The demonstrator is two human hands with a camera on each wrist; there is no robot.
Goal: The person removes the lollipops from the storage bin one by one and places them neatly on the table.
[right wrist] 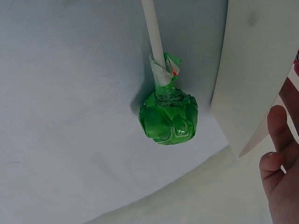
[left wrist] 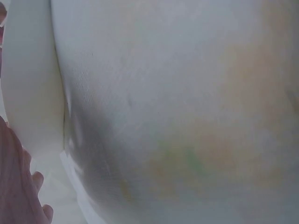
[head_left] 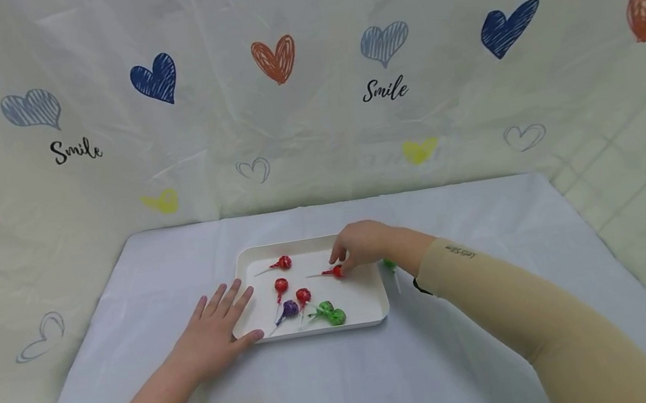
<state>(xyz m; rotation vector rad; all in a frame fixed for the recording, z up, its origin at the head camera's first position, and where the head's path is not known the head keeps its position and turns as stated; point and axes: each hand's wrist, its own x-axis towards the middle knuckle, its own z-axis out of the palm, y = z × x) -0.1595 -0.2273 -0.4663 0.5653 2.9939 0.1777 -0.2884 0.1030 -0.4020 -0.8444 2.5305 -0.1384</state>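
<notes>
Several wrapped lollipops lie in a shallow white tray (head_left: 317, 332). My right hand (head_left: 365, 242) reaches over the tray's right part, thumb and fingers pinching the head of a red lollipop (head_left: 331, 272) whose stick points left. Behind that wrist, on the cloth outside the tray, lies a green lollipop (right wrist: 168, 116). My left hand (head_left: 211, 336) rests with spread fingers over the tray's left edge. Near it in the tray are a red lollipop (head_left: 281, 285), another red lollipop (head_left: 303, 295), a purple lollipop (head_left: 290, 309) and two overlapping green lollipops (head_left: 337, 316).
One more red lollipop (head_left: 285, 262) lies toward the tray's back. A white cloth (head_left: 339, 394) covers the table, with faint coloured stains in the left wrist view. Behind the table hangs a pale backdrop (head_left: 324, 125) printed with hearts.
</notes>
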